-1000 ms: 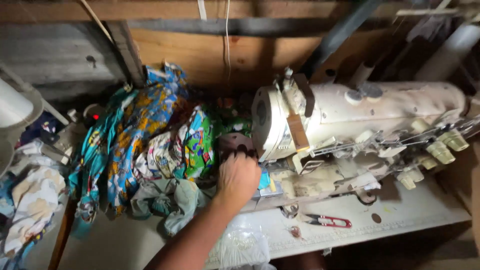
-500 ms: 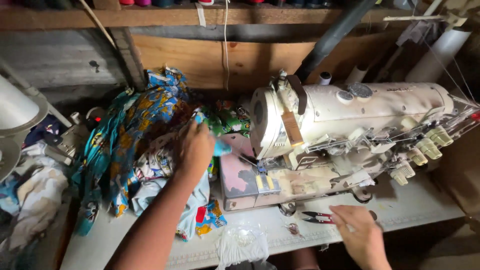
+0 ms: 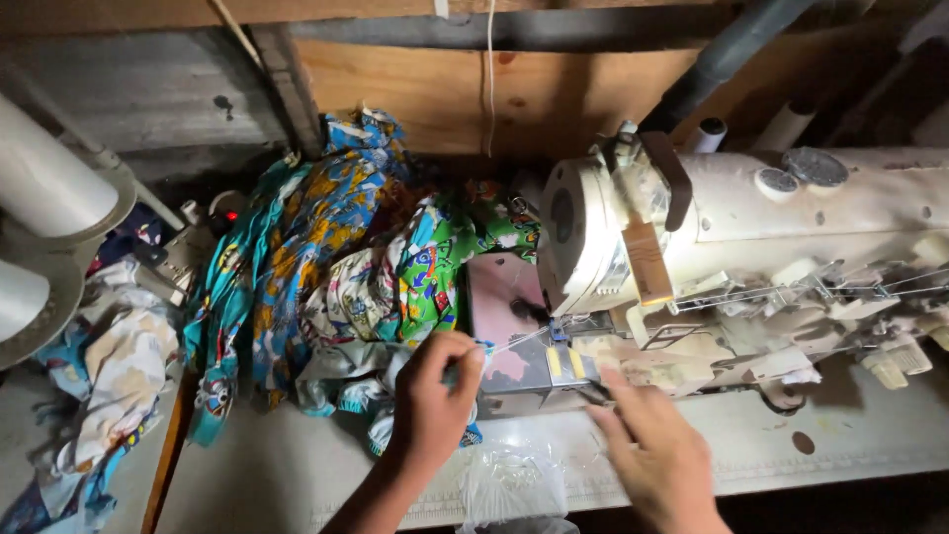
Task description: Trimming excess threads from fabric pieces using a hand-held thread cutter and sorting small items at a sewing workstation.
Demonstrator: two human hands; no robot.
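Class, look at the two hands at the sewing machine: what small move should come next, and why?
Probably the left hand should draw the pinched thread taut and away from the needle area while the right hand brings the small tool at its fingertips up to it. The thread runs from the left fingers toward the machine, and the right fingertips already rest at its base.

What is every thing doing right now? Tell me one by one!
left hand: pinching a thin thread, pulled taut toward the needle area
right hand: fingers spread, fingertip touching the machine's bed
sewing machine: upright on the table, threads strung along its front
colourful cloth pile: heaped, crumpled beside the machine
clear plastic bag: lying crumpled at the table edge
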